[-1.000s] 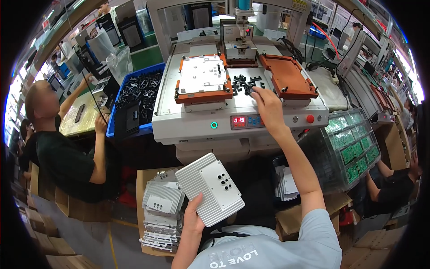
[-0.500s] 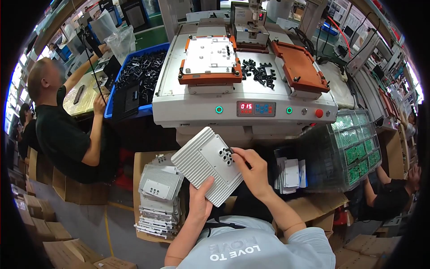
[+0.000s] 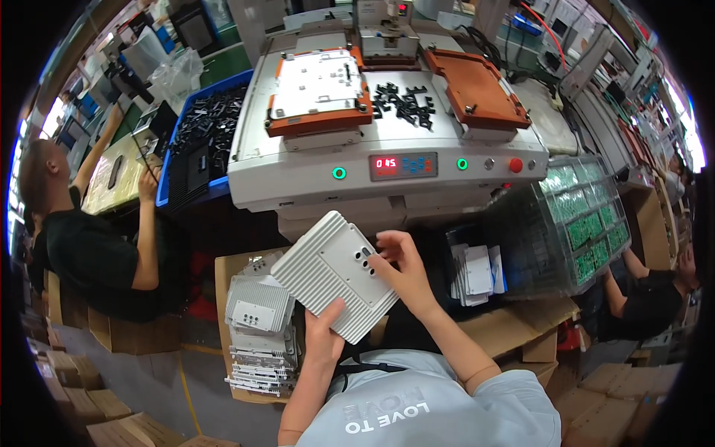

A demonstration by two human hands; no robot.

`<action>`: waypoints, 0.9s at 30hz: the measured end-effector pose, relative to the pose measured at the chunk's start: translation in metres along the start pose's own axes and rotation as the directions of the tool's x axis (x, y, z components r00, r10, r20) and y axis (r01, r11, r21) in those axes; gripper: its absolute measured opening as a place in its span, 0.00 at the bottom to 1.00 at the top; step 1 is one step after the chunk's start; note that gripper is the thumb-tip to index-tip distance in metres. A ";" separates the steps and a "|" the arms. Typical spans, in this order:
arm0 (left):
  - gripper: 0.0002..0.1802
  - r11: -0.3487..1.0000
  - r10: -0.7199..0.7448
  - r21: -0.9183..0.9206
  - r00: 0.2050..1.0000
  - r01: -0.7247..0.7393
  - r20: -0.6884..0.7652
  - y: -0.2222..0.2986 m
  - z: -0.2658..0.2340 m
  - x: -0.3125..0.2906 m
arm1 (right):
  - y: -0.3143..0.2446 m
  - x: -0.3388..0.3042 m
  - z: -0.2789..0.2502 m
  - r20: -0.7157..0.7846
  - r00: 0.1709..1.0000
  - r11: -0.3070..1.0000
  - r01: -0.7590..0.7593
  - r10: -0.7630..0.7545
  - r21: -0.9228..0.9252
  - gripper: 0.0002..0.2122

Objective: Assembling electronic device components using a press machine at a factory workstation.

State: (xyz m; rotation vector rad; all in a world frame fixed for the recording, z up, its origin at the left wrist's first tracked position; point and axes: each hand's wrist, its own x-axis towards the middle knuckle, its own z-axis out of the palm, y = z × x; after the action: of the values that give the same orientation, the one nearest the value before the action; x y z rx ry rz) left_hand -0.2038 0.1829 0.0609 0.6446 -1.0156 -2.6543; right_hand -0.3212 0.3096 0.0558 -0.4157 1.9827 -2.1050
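Note:
In my left hand is a silver finned metal housing, tilted, gripped at its lower edge with the thumb on top. A group of small black round fittings sits on its flat panel. My right hand is at the housing's right side, its thumb touching the panel beside the black fittings. Its forefinger is curled and apart from the thumb, and no loose part shows between them. Left of the housing, a cardboard box holds stacked similar silver housings.
Ahead stands a white machine with two orange fixtures and loose black parts. A blue bin of black pieces is at left, near a co-worker. On the right are flat plates and a clear crate of green circuit boards.
My right forefinger has lifted from the fittings, and the small black piece it pinched is no longer between the fingers. My view has shifted, and the machine sits higher and further left.

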 end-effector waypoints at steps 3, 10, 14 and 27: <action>0.29 0.999 -0.031 -0.031 0.999 0.030 -0.022 -0.009 -0.011 0.007 | 0.009 0.003 -0.016 0.309 0.902 0.833 -0.406 0.301 0.375 0.19; 0.25 0.960 -0.243 -0.170 0.964 0.223 -0.110 -0.020 -0.040 0.009 | 0.076 -0.017 -0.090 -0.268 0.962 0.871 -0.083 -0.058 -0.485 0.19; 0.23 0.963 -0.239 -0.163 0.962 0.217 -0.132 -0.023 -0.044 0.010 | 0.142 -0.053 -0.182 -0.470 0.803 0.262 -0.395 -0.367 -0.880 0.35; 0.22 0.958 -0.267 -0.144 0.953 0.248 -0.139 -0.030 -0.043 0.007 | 0.180 -0.077 -0.219 -0.492 0.830 0.347 -0.394 -0.264 -0.851 0.33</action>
State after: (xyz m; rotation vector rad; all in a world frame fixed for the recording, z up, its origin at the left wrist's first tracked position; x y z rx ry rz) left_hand -0.1915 0.1774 0.0102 1.0026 -0.7608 -2.8026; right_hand -0.3316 0.5290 -0.1390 0.2254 3.3832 -0.7085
